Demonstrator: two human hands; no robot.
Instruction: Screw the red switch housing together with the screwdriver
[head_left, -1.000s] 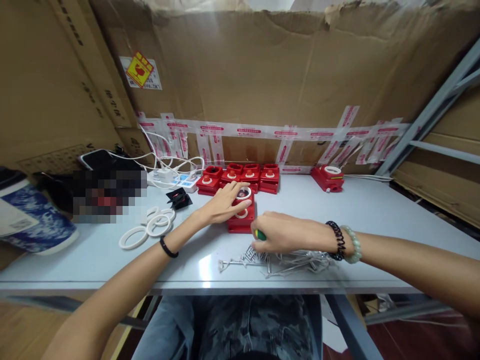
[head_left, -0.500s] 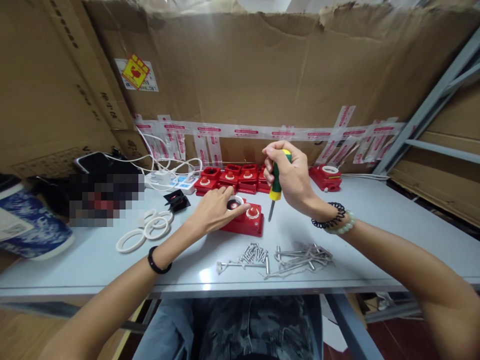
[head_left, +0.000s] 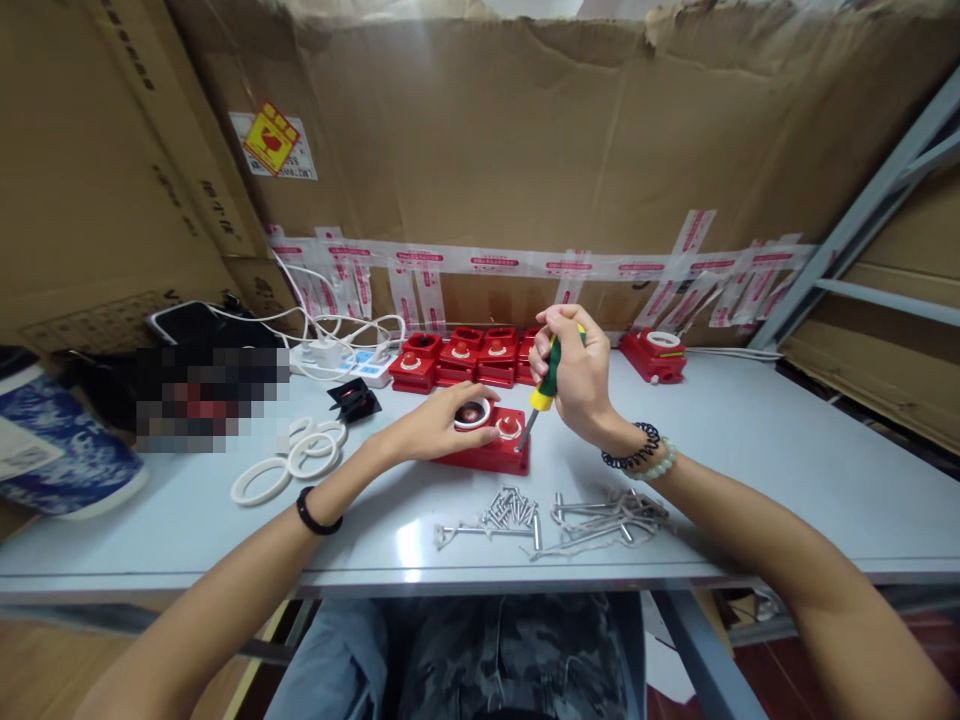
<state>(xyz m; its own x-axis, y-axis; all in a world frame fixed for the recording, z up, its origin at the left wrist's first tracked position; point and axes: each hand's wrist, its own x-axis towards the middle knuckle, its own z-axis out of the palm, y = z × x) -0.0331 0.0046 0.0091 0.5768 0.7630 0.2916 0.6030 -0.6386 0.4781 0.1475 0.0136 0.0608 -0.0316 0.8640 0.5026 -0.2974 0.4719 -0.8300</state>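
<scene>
Head view: right hand (head_left: pixel 576 378) grip clamps screwdriver (head_left: pixel 541 389), tip seemingly down-left.

Switch box (head_left: pixel 486 450) sits mid-tabletop (head_left: pixel 750 450); screws (head_left: pixel 511 508) lie just in front of it, rings (head_left: pixel 289 460) off to its left, a row of boxes (head_left: pixel 469 357) behind, power strip (head_left: pixel 352 367) back-left.

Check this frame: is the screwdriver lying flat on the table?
No, the right hand grips the screwdriver nearly upright, tip down on the red box that the left hand steadies.
</scene>
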